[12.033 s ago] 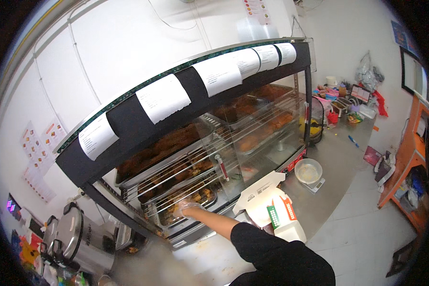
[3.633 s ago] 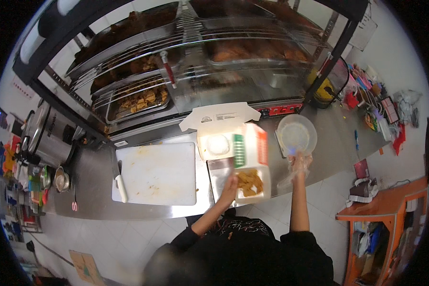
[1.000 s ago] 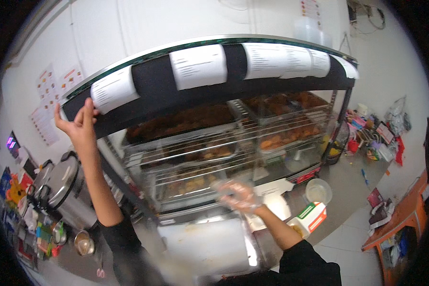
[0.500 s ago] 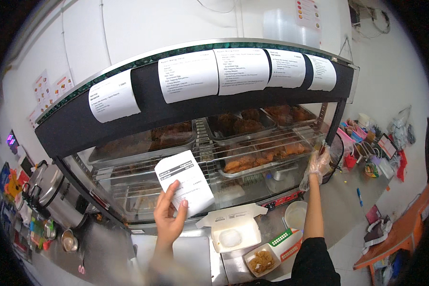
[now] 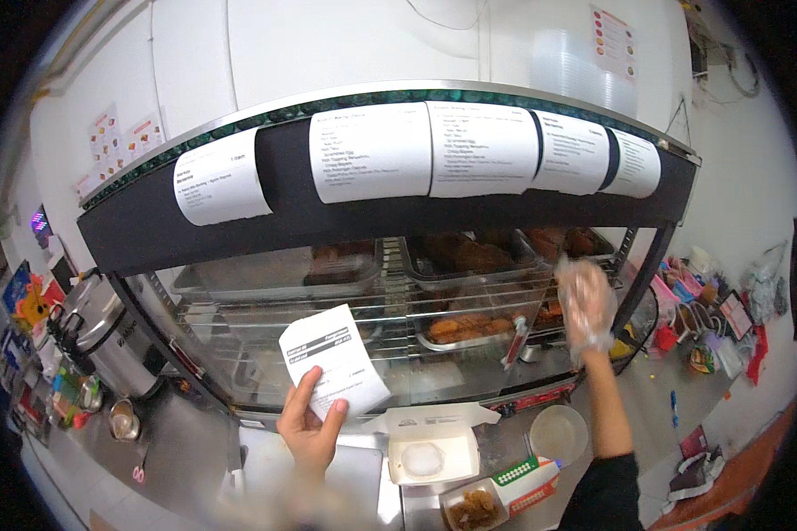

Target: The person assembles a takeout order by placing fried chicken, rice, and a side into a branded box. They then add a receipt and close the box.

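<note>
The left hand (image 5: 308,431) grips a paper slip (image 5: 332,360) above the counter (image 5: 186,451), while the gloved right hand (image 5: 583,303) reaches, fingers loose, into the display case (image 5: 266,283).

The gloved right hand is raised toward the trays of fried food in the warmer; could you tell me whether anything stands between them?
Nothing visible does. The right hand, in a clear glove, is up at the open side of the display warmer, level with the wire shelves; the nearest tray of fried pieces lies just to its left. The left hand holds a paper slip lower down.
</note>
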`<state>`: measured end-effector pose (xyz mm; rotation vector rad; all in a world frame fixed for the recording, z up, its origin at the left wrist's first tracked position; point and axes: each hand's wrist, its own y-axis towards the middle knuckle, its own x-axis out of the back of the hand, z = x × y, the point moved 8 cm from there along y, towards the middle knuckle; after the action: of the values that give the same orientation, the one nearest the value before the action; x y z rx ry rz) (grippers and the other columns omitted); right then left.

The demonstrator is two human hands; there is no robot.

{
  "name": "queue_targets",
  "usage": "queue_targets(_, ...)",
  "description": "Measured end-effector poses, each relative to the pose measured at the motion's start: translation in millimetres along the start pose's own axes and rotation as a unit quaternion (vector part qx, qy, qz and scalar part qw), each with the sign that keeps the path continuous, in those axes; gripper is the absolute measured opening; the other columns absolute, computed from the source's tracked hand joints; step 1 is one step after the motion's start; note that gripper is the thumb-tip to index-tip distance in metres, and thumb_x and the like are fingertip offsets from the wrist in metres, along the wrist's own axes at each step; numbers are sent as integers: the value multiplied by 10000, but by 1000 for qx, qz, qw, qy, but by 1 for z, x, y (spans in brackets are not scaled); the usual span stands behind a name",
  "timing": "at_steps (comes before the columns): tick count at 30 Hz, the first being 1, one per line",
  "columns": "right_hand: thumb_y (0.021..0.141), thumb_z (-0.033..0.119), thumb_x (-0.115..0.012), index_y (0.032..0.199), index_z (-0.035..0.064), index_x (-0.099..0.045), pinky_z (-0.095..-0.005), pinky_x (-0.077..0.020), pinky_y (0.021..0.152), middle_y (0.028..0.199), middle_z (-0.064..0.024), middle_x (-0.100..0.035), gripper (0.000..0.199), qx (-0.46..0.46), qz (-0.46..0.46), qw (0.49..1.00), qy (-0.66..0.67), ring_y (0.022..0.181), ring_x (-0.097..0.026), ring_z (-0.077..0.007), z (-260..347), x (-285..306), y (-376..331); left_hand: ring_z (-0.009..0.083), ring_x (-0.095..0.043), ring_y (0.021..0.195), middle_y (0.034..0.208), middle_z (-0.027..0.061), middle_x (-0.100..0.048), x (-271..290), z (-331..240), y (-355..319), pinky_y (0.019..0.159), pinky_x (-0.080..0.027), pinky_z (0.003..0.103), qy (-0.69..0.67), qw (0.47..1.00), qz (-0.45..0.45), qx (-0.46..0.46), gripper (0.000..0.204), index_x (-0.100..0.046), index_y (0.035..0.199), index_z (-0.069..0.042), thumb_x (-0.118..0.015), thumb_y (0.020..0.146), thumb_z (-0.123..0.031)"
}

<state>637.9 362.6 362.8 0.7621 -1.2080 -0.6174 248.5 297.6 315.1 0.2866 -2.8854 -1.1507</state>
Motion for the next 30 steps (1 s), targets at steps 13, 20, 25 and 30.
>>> queue_targets(13, 853, 316, -296, 1153, 69, -427, -432, -366, 891, 1181, -103, -453, 410, 92, 321, 926, -176, 1013, -459, -302, 72, -205, 182, 165, -475, 940, 1020, 103, -499, 133, 36, -84, 808, -368, 248, 247, 941, -164, 160, 403, -503, 1103, 55, -584, 726, -61)
queue_targets(20, 834, 249, -366, 1117, 57, -433, -400, -394, 861, 1137, -111, -472, 348, 33, 302, 943, -133, 987, -481, -282, 50, -157, 196, 164, -494, 926, 1003, 108, -527, 149, 24, -107, 806, -385, 264, 229, 931, -216, 182, 373, -511, 1097, 53, -555, 743, -54)
queue_targets(25, 821, 200, -415, 1091, 49, -437, -378, -414, 840, 1105, -117, -486, 310, -27, 262, 965, -1, 969, -497, -268, 51, -168, 211, 193, -464, 997, 1092, 138, -476, 130, 10, -112, 830, -374, 275, 86, 957, -218, 173, 337, -487, 1130, 16, -496, 798, -37)
queue_targets(30, 808, 152, -465, 1065, 40, -441, -355, -434, 818, 1074, -123, -500, 281, -126, 189, 951, 210, 950, -513, -254, 26, -161, 199, 183, -470, 984, 1072, 131, -480, 119, -16, -119, 811, -390, 267, 96, 963, -195, 162, 328, -488, 1129, 17, -478, 804, -19)
